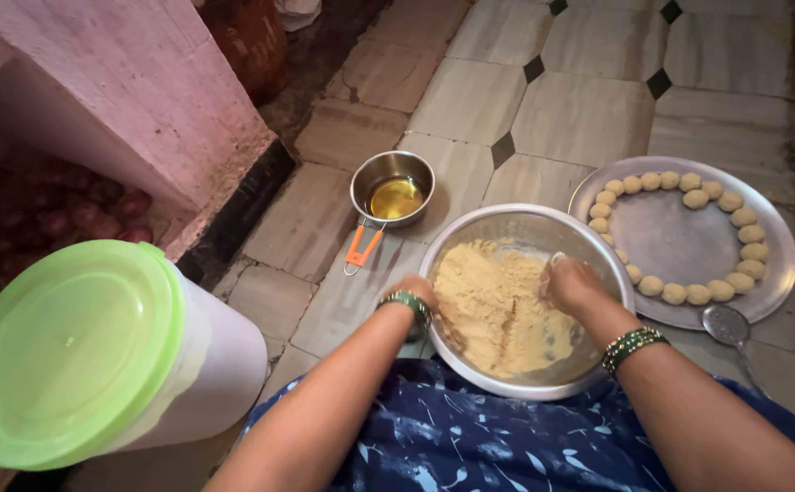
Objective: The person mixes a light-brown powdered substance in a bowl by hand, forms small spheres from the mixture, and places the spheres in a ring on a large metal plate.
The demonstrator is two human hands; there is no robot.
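the tiled floor carries everything. at lower left of the frame stands a white container with a green lid. at right lies a round steel tray ringed with dough balls. at centre sits the steel bowl of crumbly yellow flour mix, directly ahead of both hands. the left hand grips the bowl's near-left rim; the right hand is inside, fingers curled closed in the mix, the nearer one. above left, a small pan of oil, then a spoon at lower right.
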